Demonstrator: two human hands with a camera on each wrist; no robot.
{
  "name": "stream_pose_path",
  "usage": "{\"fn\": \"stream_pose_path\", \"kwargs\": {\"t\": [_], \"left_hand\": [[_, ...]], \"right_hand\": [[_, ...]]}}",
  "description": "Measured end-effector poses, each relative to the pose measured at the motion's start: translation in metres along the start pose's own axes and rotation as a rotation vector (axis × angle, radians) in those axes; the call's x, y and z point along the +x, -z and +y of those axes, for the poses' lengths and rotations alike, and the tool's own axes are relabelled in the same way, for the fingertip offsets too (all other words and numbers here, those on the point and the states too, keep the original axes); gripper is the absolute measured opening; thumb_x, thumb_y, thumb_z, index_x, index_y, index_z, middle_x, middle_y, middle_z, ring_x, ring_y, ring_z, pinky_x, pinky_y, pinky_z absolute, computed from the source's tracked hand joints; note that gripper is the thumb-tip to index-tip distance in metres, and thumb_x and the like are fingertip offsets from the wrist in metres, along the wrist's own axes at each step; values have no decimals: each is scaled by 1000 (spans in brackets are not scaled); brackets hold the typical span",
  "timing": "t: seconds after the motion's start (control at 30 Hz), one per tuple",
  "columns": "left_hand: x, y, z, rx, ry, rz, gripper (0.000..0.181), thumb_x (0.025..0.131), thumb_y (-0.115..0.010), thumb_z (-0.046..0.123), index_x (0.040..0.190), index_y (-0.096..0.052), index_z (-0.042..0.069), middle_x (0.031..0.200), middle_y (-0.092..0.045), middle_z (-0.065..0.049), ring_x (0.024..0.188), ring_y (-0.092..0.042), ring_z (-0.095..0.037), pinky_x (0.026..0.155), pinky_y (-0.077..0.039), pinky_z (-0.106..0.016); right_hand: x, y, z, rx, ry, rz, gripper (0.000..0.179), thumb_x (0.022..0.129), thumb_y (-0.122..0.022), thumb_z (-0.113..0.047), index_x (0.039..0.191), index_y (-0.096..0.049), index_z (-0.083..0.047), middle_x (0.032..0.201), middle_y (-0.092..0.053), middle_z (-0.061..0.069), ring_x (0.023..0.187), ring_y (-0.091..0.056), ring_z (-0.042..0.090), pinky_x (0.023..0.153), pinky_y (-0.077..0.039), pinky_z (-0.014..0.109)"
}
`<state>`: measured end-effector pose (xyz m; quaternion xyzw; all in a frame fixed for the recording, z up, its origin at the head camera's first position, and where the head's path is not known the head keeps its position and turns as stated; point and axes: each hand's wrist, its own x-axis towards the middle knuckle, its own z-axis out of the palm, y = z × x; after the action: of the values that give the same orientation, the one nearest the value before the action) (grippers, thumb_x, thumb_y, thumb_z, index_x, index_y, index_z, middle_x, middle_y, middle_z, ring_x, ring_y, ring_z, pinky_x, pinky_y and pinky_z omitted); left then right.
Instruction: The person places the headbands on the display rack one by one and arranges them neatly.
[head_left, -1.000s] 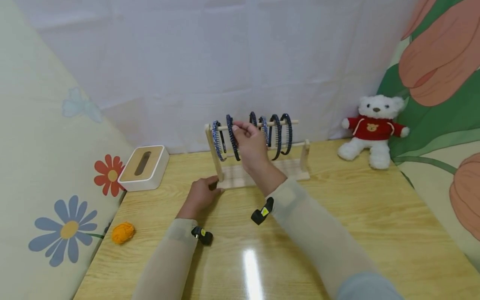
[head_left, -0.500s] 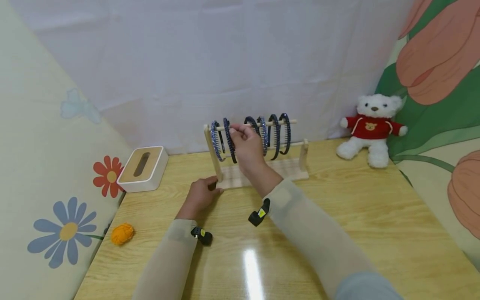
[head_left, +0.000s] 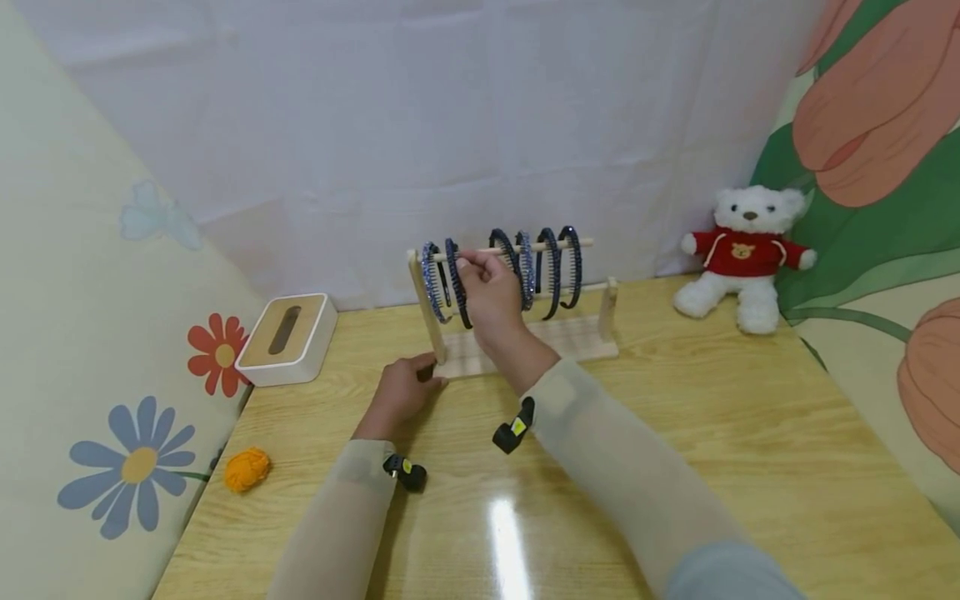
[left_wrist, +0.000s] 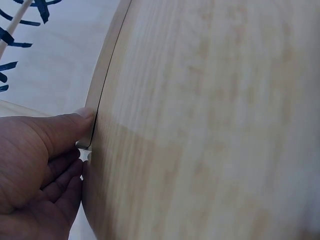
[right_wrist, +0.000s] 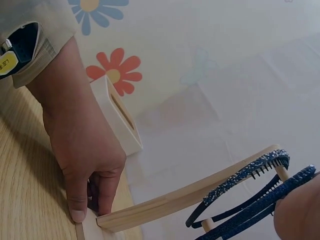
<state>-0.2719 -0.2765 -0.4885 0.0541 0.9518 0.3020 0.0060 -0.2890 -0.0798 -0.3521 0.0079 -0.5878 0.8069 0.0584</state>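
Observation:
A wooden rack (head_left: 581, 343) stands at the back of the table, with several dark blue headbands (head_left: 552, 271) hanging on its top rail. My right hand (head_left: 467, 265) pinches the top of the second headband from the left (head_left: 453, 296), which sits on the rail next to a glittery one (head_left: 428, 285). My left hand (head_left: 426, 372) grips the front left corner of the rack's base. In the left wrist view its thumb (left_wrist: 75, 122) and fingers pinch the thin board edge. The right wrist view shows the left hand (right_wrist: 85, 212) at that corner and the headbands (right_wrist: 250, 202) above it.
A white tissue box with a wooden lid (head_left: 287, 336) sits at the left back corner. An orange yarn ball (head_left: 246, 468) lies at the table's left edge. A white teddy bear in a red top (head_left: 744, 258) sits at the back right. A white curtain hangs close behind the rack.
My right hand has slid the pinched headband a little to the left along the rail, closer to the glittery one. The left hand has stayed on the base corner.

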Motion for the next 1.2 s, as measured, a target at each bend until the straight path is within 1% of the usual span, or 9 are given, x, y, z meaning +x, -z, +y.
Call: {"fn": "stream_pose_path", "kwargs": {"t": [0.1, 0.17, 0.33, 0.47, 0.6, 0.77, 0.9, 1.03, 1.2], "left_hand": [[0, 0, 0, -2, 3, -2, 53, 104, -77, 23, 154, -64, 14, 153, -65, -19, 147, -57, -41, 122, -47, -59], [0, -1, 0, -4, 4, -2, 52, 104, -78, 23, 154, -64, 14, 153, -65, -18, 146, -57, -41, 122, -47, -59], [-1, 0, 2, -8, 8, -2, 52, 104, -78, 23, 154, -64, 14, 154, -64, -18, 147, -56, -41, 123, -46, -58], [-1, 0, 3, -2, 11, -2, 53, 104, -77, 23, 154, -63, 13, 154, -63, -19, 147, -56, -41, 122, -47, -58], [-2, 0, 4, 4, 6, 1, 53, 104, -78, 23, 154, -63, 12, 154, -63, -19, 147, -56, -42, 122, -47, -59], [-2, 1, 5, -9, 11, 6, 52, 104, -77, 23, 154, -64, 13, 156, -62, -19, 148, -55, -43, 124, -45, -59], [-1, 0, 4, -2, 11, 8, 52, 104, -78, 24, 153, -65, 13, 155, -62, -20, 148, -55, -44, 124, -45, -59], [-1, 0, 3, 1, 7, 12, 52, 104, -78, 23, 153, -65, 12, 154, -63, -20, 147, -55, -43, 123, -46, -58], [0, 0, 4, 12, -3, 16, 51, 104, -77, 22, 152, -65, 12, 153, -64, -20, 147, -56, -43, 123, -46, -58]], "right_hand": [[0, 0, 1, -8, -7, -3, 20, 111, -67, -18, 128, -76, -12, 123, -73, 4, 114, -67, 15, 100, -58, 34], [0, 0, 1, -20, -13, 1, 20, 111, -67, -19, 128, -76, -13, 122, -73, 3, 113, -67, 14, 100, -58, 33], [2, 0, 5, -16, -21, 13, 19, 111, -67, -18, 127, -77, -13, 118, -73, 2, 108, -66, 13, 92, -57, 29], [1, 1, 5, -14, -25, 7, 20, 111, -66, -17, 128, -76, -14, 120, -73, 3, 108, -66, 13, 90, -56, 29], [1, 0, 5, -9, -22, 6, 20, 111, -67, -16, 128, -76, -13, 120, -73, 4, 108, -66, 13, 92, -57, 30], [3, -1, 5, 29, -13, 7, 20, 110, -67, -13, 127, -76, -9, 121, -74, 8, 108, -67, 14, 98, -59, 31], [2, -1, 5, 35, -28, 3, 20, 111, -67, -14, 128, -76, -10, 122, -75, 6, 110, -68, 14, 100, -60, 33], [0, 1, 7, 9, -28, -6, 20, 111, -67, -18, 128, -76, -13, 123, -75, 4, 113, -69, 15, 101, -60, 34], [-6, 5, 11, -122, 23, -19, 24, 112, -66, -24, 134, -73, -16, 126, -74, 3, 119, -69, 18, 102, -60, 38]]}}
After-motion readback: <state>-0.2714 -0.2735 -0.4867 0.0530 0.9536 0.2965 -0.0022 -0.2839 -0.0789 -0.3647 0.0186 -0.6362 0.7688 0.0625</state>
